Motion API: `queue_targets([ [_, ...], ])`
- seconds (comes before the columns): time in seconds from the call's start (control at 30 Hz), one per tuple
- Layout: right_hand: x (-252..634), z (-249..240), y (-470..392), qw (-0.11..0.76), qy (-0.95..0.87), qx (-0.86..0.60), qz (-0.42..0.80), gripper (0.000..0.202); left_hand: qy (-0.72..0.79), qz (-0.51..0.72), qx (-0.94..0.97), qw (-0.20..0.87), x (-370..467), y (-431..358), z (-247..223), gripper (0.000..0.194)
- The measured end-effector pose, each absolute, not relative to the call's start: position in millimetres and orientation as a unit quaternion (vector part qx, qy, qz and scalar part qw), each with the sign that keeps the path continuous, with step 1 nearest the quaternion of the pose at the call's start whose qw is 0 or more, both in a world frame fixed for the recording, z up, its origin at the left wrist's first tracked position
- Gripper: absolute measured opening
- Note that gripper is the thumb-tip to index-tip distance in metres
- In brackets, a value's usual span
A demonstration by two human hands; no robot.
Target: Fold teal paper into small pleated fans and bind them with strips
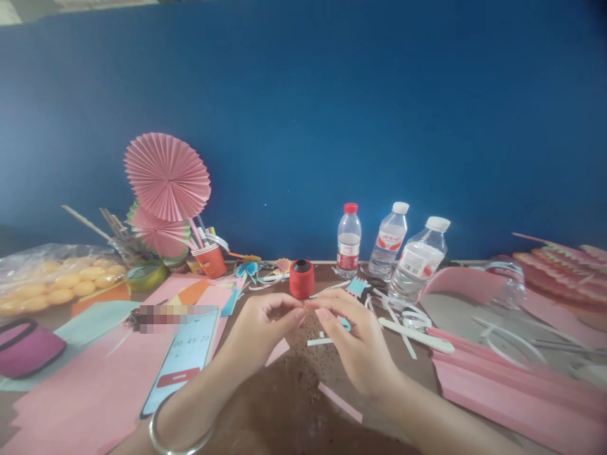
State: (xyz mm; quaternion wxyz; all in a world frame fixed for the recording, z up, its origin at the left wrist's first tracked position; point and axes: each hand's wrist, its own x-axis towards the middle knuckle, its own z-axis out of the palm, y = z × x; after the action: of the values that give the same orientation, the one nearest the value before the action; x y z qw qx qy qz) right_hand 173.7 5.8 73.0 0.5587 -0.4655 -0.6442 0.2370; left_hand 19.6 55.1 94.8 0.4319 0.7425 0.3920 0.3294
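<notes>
My left hand (258, 332) and my right hand (358, 338) meet in the middle above the brown table (284, 417). The left thumb and index finger are pinched together, their tips touching or nearly touching the right fingertips. On the right, the fingers curl inward with the thumb beneath them. Whatever sits between the fingertips is too small or hidden to make out. Just behind them stands a red cylinder with a black top (302, 280). White paper strips (320, 342) and a pink strip (340, 402) lie below, among dark specks.
Left are a phone (183, 360), pink paper sheets (85, 392), a red cup of pens (210, 260) and a pleated pink paper fan (167, 177). Three bottles (349, 243) stand at the back right. A white-handled tool (417, 335) and folded pink paper (512, 392) lie right.
</notes>
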Motion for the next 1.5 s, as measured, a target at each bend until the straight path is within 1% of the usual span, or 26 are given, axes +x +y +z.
queue_targets([
  [0.1,174.7,71.6,10.4,0.615,-0.572,-0.453,0.298,0.018,0.397,0.321,0.742,0.436,19.8,54.9,93.3,0.019],
  [0.17,177.4,70.4,14.6,0.657,-0.513,-0.443,0.33,0.024,0.403,0.321,0.731,0.447,20.2,55.3,92.4,0.019],
  [0.2,179.2,69.9,16.9,0.664,-0.494,-0.444,0.344,0.025,0.405,0.326,0.723,0.455,20.6,55.4,92.1,0.019],
  [0.23,181.0,69.6,19.3,0.657,-0.49,-0.448,0.358,0.024,0.406,0.333,0.712,0.467,21.1,55.3,91.8,0.018],
  [0.37,183.2,68.4,26.2,0.564,-0.55,-0.44,0.431,0.011,0.377,0.355,0.657,0.547,23.4,53.4,91.1,0.014],
  [0.5,177.8,65.5,26.8,0.572,-0.513,-0.36,0.529,0.012,0.346,0.356,0.606,0.621,26.1,50.5,89.2,0.018],
  [0.6,176.7,63.5,26.8,0.579,-0.493,-0.302,0.575,0.014,0.327,0.339,0.578,0.666,28.6,49.5,85.9,0.018],
  [0.67,178.4,62.8,27.5,0.581,-0.495,-0.284,0.58,0.014,0.327,0.33,0.573,0.675,30.5,49.8,83.4,0.018],
  [0.83,185.4,65.4,28.2,0.605,-0.525,-0.282,0.527,0.011,0.327,0.337,0.569,0.675,38.0,49.1,81.8,0.019],
  [0.93,192.5,72.5,26.2,0.596,-0.554,-0.281,0.509,0.011,0.317,0.337,0.572,0.678,44.2,47.0,82.5,0.021],
  [1.0,201.7,81.0,24.8,0.601,-0.569,-0.296,0.477,0.011,0.331,0.338,0.612,0.634,47.9,47.3,78.2,0.022],
  [1.03,207.8,86.4,24.1,0.61,-0.571,-0.309,0.455,0.01,0.347,0.331,0.651,0.588,49.4,48.3,73.5,0.021],
  [1.13,228.1,104.9,20.8,0.656,-0.569,-0.375,0.324,0.007,0.383,0.259,0.807,0.368,52.9,54.9,49.1,0.012],
  [1.2,238.6,114.9,16.9,0.648,-0.582,-0.439,0.223,0.022,0.372,0.205,0.871,0.247,55.3,60.6,29.1,0.022],
  [1.23,241.9,117.2,14.6,0.626,-0.598,-0.469,0.176,0.031,0.379,0.178,0.885,0.204,56.6,63.2,20.0,0.023],
  [1.3,244.9,113.8,10.4,0.547,-0.658,-0.504,0.115,0.045,0.386,0.109,0.906,0.139,58.7,67.0,7.0,0.018],
  [1.37,245.2,97.6,7.9,0.421,-0.745,-0.506,0.107,0.057,0.393,0.078,0.91,0.112,58.6,68.7,2.1,0.02],
  [1.43,245.9,70.6,7.5,0.289,-0.813,-0.497,0.091,0.068,0.407,0.055,0.908,0.087,54.9,69.2,4.1,0.021],
  [1.5,248.1,39.4,8.8,0.212,-0.832,-0.511,0.052,0.073,0.429,0.033,0.901,0.054,48.1,70.4,10.0,0.022],
])
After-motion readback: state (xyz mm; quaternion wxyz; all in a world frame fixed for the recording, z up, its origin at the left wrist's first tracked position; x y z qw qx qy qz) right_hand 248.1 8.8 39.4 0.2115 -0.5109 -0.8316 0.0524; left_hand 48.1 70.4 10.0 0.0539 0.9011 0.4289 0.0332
